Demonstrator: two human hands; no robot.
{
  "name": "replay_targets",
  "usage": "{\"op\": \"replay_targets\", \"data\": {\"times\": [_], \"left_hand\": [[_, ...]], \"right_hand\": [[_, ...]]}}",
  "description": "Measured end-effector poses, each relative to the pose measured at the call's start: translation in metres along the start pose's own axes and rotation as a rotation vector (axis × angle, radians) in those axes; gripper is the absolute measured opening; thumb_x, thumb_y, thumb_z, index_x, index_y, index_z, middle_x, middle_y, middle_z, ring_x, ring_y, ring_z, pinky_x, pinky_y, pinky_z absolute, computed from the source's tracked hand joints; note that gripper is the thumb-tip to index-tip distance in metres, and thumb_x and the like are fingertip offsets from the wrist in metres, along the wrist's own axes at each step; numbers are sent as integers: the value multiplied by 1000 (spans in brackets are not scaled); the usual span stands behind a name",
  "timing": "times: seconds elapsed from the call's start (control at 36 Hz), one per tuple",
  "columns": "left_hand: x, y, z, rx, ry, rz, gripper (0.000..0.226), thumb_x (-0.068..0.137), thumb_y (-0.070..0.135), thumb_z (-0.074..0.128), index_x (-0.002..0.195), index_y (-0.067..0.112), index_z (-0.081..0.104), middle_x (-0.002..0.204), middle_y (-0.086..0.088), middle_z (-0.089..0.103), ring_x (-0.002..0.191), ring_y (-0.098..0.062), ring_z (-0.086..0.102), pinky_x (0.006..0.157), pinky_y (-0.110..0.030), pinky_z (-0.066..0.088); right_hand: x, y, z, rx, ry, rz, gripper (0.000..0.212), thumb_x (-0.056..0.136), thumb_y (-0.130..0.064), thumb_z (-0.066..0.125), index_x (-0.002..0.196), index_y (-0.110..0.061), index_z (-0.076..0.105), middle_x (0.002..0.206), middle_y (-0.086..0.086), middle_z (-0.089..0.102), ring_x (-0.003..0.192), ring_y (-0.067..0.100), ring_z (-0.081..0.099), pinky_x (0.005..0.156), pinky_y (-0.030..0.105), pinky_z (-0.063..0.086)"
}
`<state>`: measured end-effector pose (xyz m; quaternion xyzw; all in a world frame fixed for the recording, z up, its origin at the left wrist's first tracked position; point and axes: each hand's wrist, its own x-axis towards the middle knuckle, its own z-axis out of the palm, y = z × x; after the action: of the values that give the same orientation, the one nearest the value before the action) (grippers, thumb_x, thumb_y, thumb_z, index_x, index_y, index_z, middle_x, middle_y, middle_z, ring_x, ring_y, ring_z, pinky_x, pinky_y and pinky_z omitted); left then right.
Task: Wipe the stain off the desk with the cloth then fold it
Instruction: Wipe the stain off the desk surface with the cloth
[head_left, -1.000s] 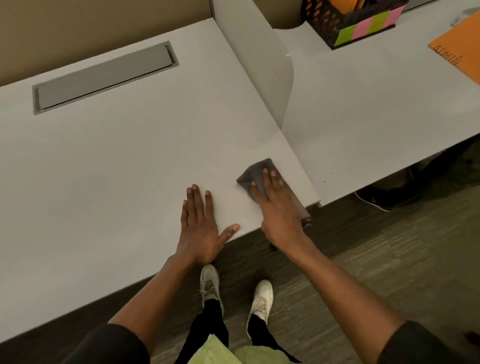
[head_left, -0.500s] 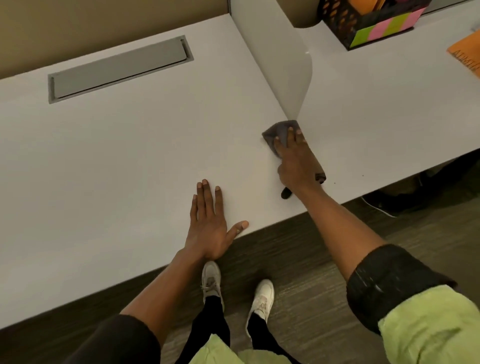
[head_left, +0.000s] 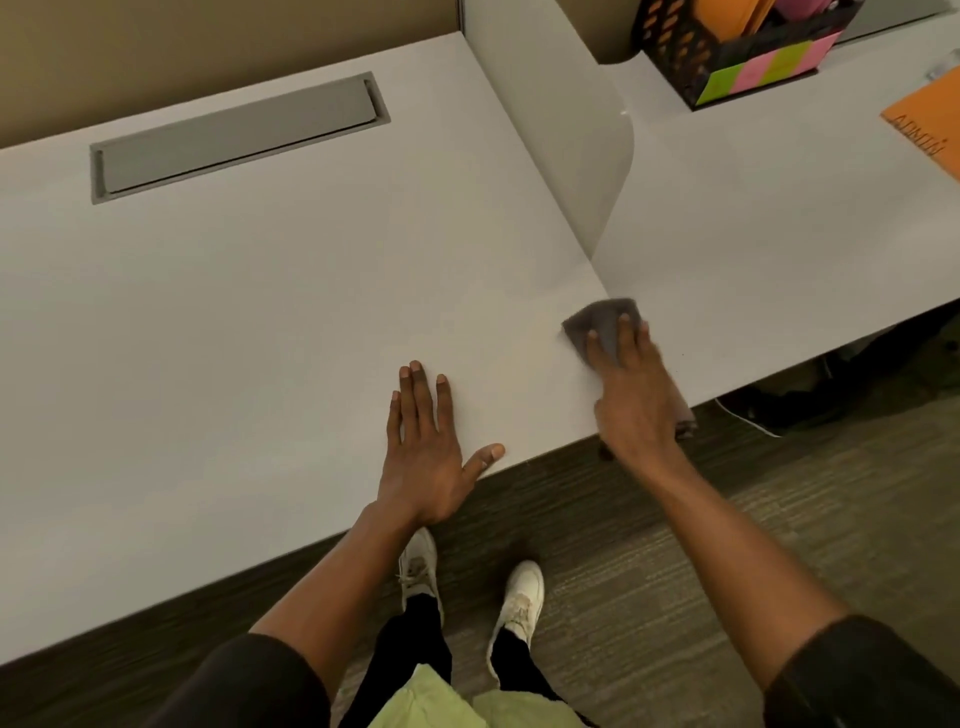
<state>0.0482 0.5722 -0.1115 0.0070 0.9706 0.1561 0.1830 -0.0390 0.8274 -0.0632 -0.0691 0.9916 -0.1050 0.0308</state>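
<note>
A person's right hand (head_left: 636, 395) presses a grey cloth (head_left: 602, 319) flat against the white bench (head_left: 260, 312), fingers straight, just in front of the near end of the divider panel (head_left: 561, 130). The cloth's rear edge hangs off the bench. The left hand (head_left: 426, 447) rests palm-down, fingers spread, left of the panel's end. A black organizer (head_left: 727, 47) and an orange folder (head_left: 930, 124) lie right of the panel.

Cloth (head_left: 602, 319) mostly hidden under right hand (head_left: 636, 402); only far corner and strip past little-finger side show. Desk (head_left: 311, 312) surface beneath cloth unseen. Small dark shape (head_left: 605, 451) at desk edge by wrist: unidentifiable. Black organiser (head_left: 675, 47) cut by top edge. Orange envelope (head_left: 930, 130) cut by right edge, lettering only partly legible. Right hand's outline slightly blurred.
</note>
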Motion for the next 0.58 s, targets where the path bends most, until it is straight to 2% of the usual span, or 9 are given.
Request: {"op": "replay_targets", "data": {"times": [0.08, 0.19, 0.31, 0.42, 0.5, 0.58], "left_hand": [[0, -1, 1, 1, 7, 9, 115, 96, 92, 11, 161, 12, -40, 162, -15, -56, 153, -29, -52, 130, -50, -23], [0, -4, 5, 1, 25, 12, 115, 96, 93, 11, 163, 12, -37, 164, -15, -54, 154, -30, -50, 131, -51, -21], [2, -3, 8, 4, 45, 6, 115, 96, 93, 11, 164, 12, -36, 165, -16, -53, 155, -30, -48, 131, -51, -21], [1, -4, 11, 10, 73, 13, 114, 98, 91, 13, 167, 9, -29, 168, -18, -48, 158, -32, -44, 133, -52, -18], [0, -3, 11, 11, 91, 22, 113, 99, 89, 14, 169, 8, -25, 171, -20, -43, 160, -33, -40, 133, -53, -15], [-1, 0, 10, 33, 90, 11, 111, 101, 87, 13, 169, 7, -23, 171, -21, -42, 161, -34, -39, 135, -54, -13]], "right_hand": [[32, 0, -2, -4, -24, 75, 77, 97, 4, 51, 166, -16, 22, 174, 22, 7, 161, 38, 11, 133, 46, 12], [20, -22, 4, -47, 22, 48, 74, 99, 2, 50, 166, -16, 24, 174, 21, 9, 161, 39, 9, 132, 49, 14], [-24, -47, 9, -11, -12, 2, 83, 94, 4, 61, 165, -18, 26, 175, 17, 4, 162, 37, 5, 132, 49, 14], [-79, -72, 17, -31, -113, -14, 98, 88, -2, 70, 167, -21, 16, 175, 17, -8, 163, 36, -8, 132, 50, 13], [-110, -77, 24, -20, -165, 66, 107, 86, -7, 75, 168, -25, 9, 174, 14, -20, 161, 34, -20, 132, 51, 14], [-123, -80, 30, 62, -103, 196, 109, 81, 0, 77, 168, -24, 15, 175, 14, -14, 162, 34, -15, 131, 53, 19]]}}
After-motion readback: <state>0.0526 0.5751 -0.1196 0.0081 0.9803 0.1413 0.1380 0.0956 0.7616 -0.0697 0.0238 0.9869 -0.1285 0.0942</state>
